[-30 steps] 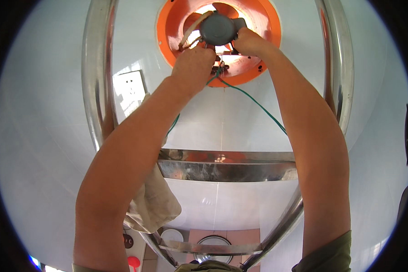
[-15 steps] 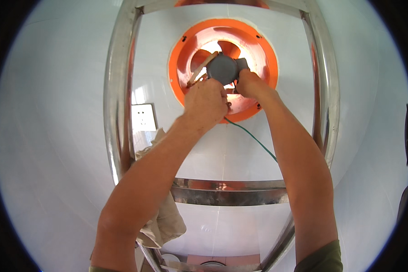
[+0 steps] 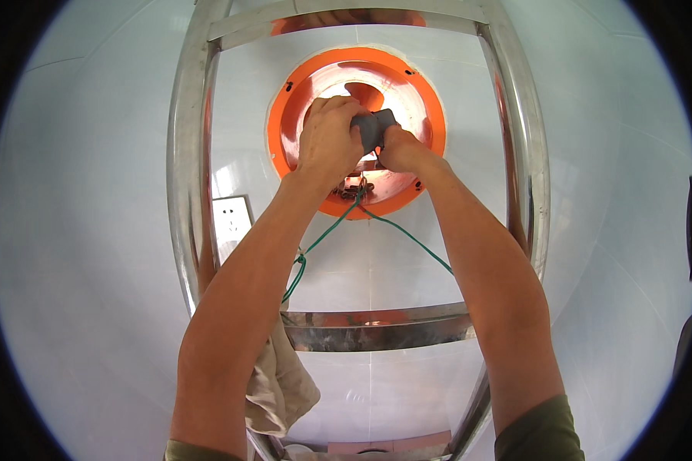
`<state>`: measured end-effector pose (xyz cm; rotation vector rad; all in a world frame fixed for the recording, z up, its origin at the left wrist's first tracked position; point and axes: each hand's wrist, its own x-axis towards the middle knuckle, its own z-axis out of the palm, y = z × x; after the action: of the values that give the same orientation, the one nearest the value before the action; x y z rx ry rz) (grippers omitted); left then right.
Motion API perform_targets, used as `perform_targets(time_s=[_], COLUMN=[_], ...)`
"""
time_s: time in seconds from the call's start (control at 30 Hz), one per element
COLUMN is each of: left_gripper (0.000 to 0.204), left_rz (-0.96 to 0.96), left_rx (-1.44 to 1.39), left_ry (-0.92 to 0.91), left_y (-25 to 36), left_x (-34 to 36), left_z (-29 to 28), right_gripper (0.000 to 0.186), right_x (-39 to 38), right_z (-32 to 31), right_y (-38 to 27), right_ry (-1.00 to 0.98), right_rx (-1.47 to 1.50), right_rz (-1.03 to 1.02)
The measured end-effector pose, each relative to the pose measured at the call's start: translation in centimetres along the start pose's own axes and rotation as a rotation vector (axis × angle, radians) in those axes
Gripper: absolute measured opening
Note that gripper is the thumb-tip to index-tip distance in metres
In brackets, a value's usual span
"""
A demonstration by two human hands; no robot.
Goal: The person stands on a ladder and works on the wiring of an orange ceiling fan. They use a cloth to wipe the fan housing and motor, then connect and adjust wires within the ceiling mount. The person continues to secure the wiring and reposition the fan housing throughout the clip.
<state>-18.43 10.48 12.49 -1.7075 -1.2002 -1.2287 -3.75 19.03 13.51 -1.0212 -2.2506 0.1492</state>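
Observation:
An orange exhaust fan [image 3: 281, 100] with a round flange is set in the tiled wall, bright light coming through behind its blades. At its centre is a dark grey motor [image 3: 367, 132], partly covered by my hands. My left hand [image 3: 329, 140] wraps round the motor's left side, fingers curled over it. My right hand [image 3: 405, 151] is closed at the right side, by the boxy dark grey part [image 3: 384, 117]; its fingertips are hidden. Below the hands, a green wire [image 3: 331, 229] runs from a dark tangle [image 3: 352, 192] at the flange's lower rim, branching left and right.
A metal ladder [image 3: 532, 177] frames the fan, with a rung [image 3: 377, 336] crossing below my forearms. A beige cloth [image 3: 279, 388] hangs at the lower left, near my left forearm. On the wall to the left is a white socket [image 3: 231, 218].
My left hand has moved up from below the motor onto its left side, uncovering the green wire and tangle. My right hand stays at the motor's right. The whole view has shifted slightly.

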Motion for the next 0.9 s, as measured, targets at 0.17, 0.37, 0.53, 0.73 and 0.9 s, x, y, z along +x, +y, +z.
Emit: perform_targets(time_s=[0.17,0.37,0.53,0.73,0.9], left_gripper=[0.030,0.027,0.038,0.039,0.023], left_rz=[0.011,-0.266,-0.596,-0.489,-0.624], left_rx=[-0.025,-0.343,-0.486,-0.290,-0.391], left_ry=[0.011,0.227,-0.234,-0.515,-0.192], left_y=[0.8,-1.6,0.3,-0.4,-1.7], left_x=[0.0,1.2,1.4,1.1,0.6], left_z=[-0.6,-2.7,-7.0,-5.5,-5.5], right_gripper=[0.026,0.030,0.028,0.031,0.031], right_x=[0.1,0.3,1.1,2.2,2.0], right_z=[-0.4,0.3,0.6,0.8,1.6], right_y=[1.2,0.8,1.2,1.6,1.0], right_ry=[-0.025,-0.001,-0.004,-0.013,0.063], right_rx=[-0.012,-0.128,-0.046,-0.049,0.079], right_rz=[-0.016,-0.042,-0.041,-0.044,-0.013])
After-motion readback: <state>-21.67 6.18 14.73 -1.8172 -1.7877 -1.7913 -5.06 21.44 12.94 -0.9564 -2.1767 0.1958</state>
